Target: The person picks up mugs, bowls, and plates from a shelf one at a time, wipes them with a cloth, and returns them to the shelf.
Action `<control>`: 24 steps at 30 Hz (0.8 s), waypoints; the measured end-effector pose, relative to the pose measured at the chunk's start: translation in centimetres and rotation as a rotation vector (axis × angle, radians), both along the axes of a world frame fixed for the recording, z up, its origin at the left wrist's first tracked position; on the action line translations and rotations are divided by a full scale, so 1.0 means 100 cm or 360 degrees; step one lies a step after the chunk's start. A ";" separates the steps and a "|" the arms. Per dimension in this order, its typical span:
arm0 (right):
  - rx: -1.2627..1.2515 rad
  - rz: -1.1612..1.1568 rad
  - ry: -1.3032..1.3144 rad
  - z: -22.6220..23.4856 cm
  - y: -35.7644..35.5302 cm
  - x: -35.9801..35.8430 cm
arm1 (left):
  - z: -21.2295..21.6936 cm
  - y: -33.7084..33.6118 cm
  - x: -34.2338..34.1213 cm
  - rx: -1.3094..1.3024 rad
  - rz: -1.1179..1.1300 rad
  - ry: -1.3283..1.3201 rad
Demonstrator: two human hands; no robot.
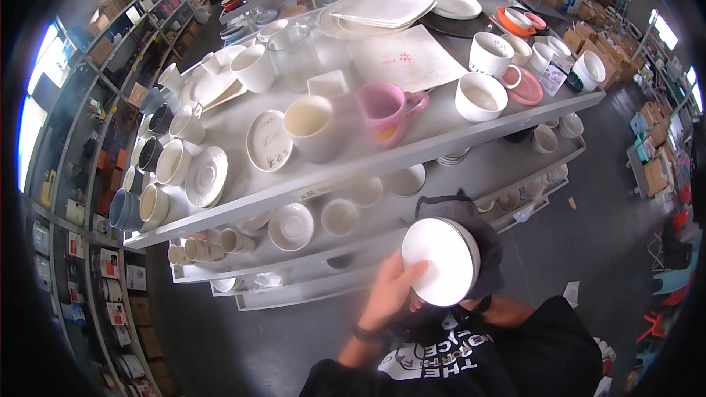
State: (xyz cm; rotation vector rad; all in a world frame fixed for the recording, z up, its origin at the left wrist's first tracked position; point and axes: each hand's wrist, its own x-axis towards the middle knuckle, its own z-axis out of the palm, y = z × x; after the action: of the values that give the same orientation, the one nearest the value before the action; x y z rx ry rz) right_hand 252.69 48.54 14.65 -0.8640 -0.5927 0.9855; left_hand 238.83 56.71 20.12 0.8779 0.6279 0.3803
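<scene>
In front of my chest is a round white dish (439, 261), its smooth face turned up toward me. A second white rim shows along its right edge, so it may be a deep bowl or two stacked pieces. My left hand (393, 290) grips it at the lower left, thumb on the face and fingers curled underneath. Behind the dish bunches a dark grey cloth (489, 239). My right forearm (511, 311), banded at the wrist, comes in from the right. The dish and cloth hide my right hand, so its fingers do not show.
Ahead stands a tiered grey display shelf (353, 173) bearing white cups, plates and bowls. Near its front edge are a pink mug (384, 114), a cream cup (310, 126) and a white bowl (480, 97). Tall racks (81, 176) line the left; cardboard boxes (651, 147) stand right.
</scene>
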 end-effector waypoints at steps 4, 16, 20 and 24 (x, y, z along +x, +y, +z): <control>0.0006 0.0065 0.0004 0.001 -0.010 0.025 | 0.009 -0.012 0.025 0.0311 0.0076 0.0188; 0.0009 0.0151 0.0040 0.008 -0.025 0.078 | 0.003 -0.035 0.076 0.0364 0.0326 0.0337; 0.0018 0.0122 0.0036 0.012 -0.024 0.085 | -0.005 -0.038 0.079 0.0648 0.0410 0.0457; 0.0028 0.0013 0.0013 0.020 -0.025 0.090 | 0.005 -0.038 0.080 0.1192 0.0352 0.0640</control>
State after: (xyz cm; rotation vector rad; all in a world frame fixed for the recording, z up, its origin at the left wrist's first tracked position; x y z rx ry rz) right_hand 261.69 46.01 16.64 -0.8425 -0.5977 0.9895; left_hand 246.87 52.91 20.60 1.6308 0.9817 0.6665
